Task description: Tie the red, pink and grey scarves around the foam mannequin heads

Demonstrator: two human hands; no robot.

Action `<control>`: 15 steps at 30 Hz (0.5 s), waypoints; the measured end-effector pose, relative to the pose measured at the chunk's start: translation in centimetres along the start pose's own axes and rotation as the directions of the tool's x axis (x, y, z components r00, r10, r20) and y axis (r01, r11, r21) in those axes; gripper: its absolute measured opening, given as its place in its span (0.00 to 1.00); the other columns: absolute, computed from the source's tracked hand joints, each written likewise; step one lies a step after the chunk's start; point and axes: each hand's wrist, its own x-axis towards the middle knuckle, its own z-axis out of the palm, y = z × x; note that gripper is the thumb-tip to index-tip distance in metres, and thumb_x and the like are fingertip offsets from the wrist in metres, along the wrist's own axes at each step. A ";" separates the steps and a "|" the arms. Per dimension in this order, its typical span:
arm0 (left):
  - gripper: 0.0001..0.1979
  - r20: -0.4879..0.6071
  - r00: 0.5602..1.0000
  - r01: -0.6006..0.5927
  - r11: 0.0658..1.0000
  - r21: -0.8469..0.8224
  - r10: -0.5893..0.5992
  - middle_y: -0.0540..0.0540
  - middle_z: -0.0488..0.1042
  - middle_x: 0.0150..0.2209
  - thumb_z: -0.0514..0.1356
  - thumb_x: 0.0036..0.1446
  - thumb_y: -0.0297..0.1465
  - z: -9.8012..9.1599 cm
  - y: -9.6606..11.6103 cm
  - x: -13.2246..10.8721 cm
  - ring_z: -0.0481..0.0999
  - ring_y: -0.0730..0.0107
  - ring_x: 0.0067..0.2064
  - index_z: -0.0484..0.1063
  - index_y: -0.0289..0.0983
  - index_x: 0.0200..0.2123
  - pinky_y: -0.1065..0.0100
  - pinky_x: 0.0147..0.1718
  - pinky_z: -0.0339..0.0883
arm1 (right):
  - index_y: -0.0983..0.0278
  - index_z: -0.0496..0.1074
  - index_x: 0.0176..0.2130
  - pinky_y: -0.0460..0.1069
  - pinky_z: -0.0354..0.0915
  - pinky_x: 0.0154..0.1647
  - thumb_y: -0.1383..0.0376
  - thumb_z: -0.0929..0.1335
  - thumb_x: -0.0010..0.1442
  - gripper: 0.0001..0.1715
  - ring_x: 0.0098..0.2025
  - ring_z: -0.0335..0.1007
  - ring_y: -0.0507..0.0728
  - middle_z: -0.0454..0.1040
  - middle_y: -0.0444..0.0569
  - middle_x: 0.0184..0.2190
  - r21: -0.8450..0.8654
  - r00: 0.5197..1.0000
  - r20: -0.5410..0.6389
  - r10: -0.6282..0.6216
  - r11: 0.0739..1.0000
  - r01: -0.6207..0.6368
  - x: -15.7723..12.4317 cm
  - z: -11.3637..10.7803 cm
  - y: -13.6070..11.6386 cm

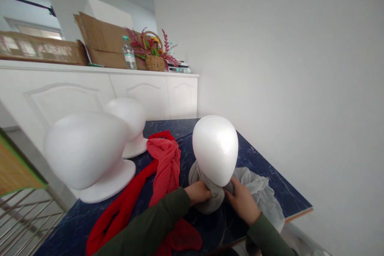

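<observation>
A white foam mannequin head (215, 148) stands upright on the dark blue marbled table (261, 160). Around its neck lies a grey scarf (261, 184), one end of it spread on the table to the right. My left hand (199, 193) grips the scarf just left of the neck, its fingertips partly hidden in the cloth. On the other side, my right hand (242, 202) pinches the scarf below the head's chin. Left of my left hand lie a coral-pink scarf (165, 164) and a bright red scarf (126, 200), which runs toward the table's front.
Two more white foam heads, a near one (87, 148) and a far one (127, 116), stand at the left. Behind are a white cabinet (144, 92), cardboard boxes (102, 40), a water bottle (129, 54) and a flower basket (155, 63). A metal rack (27, 212) is at lower left.
</observation>
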 end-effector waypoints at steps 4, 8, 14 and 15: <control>0.15 0.073 0.992 -0.117 0.972 0.205 0.104 0.45 0.74 0.42 0.60 0.41 0.27 0.8 -0.5 -0.2 0.66 0.58 0.50 0.74 0.38 0.37 0.66 0.51 0.55 | 0.64 0.66 0.42 0.55 0.62 0.43 0.63 0.58 0.51 0.19 0.43 0.67 0.60 0.73 0.51 0.36 0.452 0.993 0.110 0.043 0.888 -0.088 -0.8 0.9 -2.4; 0.17 0.090 0.996 0.025 0.999 -0.037 -0.021 0.45 0.75 0.37 0.62 0.38 0.25 1.4 -1.8 0.1 0.71 0.58 0.44 0.73 0.36 0.37 0.64 0.46 0.62 | 0.64 0.65 0.45 0.54 0.61 0.46 0.62 0.56 0.53 0.22 0.47 0.65 0.59 0.72 0.50 0.38 0.560 0.997 0.059 0.044 0.826 -0.069 -2.3 1.7 -5.0; 0.13 0.058 0.982 0.188 0.932 -0.309 -0.179 0.42 0.75 0.30 0.58 0.40 0.26 1.7 -2.8 1.1 0.74 0.59 0.38 0.72 0.32 0.34 0.61 0.38 0.66 | 0.65 0.59 0.50 0.60 0.49 0.55 0.56 0.71 0.35 0.44 0.55 0.50 0.69 0.58 0.58 0.51 -0.172 0.972 -0.219 -0.080 0.984 0.042 -3.9 3.3 -4.0; 0.12 0.048 0.980 0.197 0.921 -0.335 -0.193 0.42 0.75 0.30 0.58 0.41 0.26 1.9 -2.8 1.2 0.74 0.59 0.37 0.71 0.32 0.34 0.61 0.37 0.67 | 0.66 0.59 0.50 0.61 0.50 0.54 0.57 0.71 0.35 0.43 0.54 0.51 0.69 0.58 0.59 0.51 -0.245 0.963 -0.250 -0.100 0.969 0.037 -3.9 3.6 -3.7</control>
